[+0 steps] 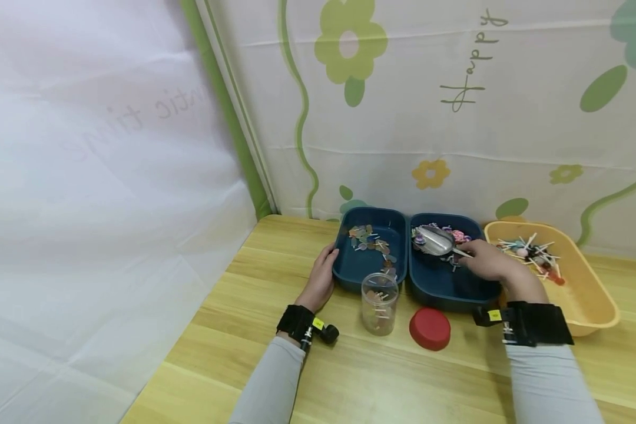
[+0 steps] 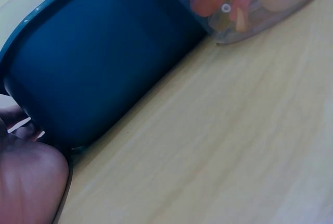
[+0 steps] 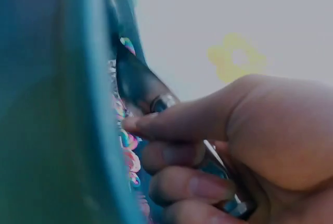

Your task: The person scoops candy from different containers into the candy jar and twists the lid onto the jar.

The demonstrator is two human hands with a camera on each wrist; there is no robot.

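Note:
My right hand [image 1: 489,260] grips the handle of a metal scoop [image 1: 436,241], its bowl lying over swirled, colourful candies [image 1: 458,236] in the right blue bin [image 1: 450,294]. In the right wrist view, curled fingers wrap the scoop's handle [image 3: 213,156] just past the bin's rim. My left hand [image 1: 320,280] rests against the outer left side of the left blue bin [image 1: 343,268]. Small flat lollipops [image 1: 364,240] lie scattered in that bin. In front of it stands a clear jar [image 1: 378,318] without its lid, with lollipops inside.
A red lid [image 1: 430,328] lies on the wooden table [image 1: 371,383] right of the jar. At the right, a yellow bin [image 1: 593,294] holds several round lollipops [image 1: 535,253] on white sticks. A printed curtain [image 1: 392,135] hangs behind the bins.

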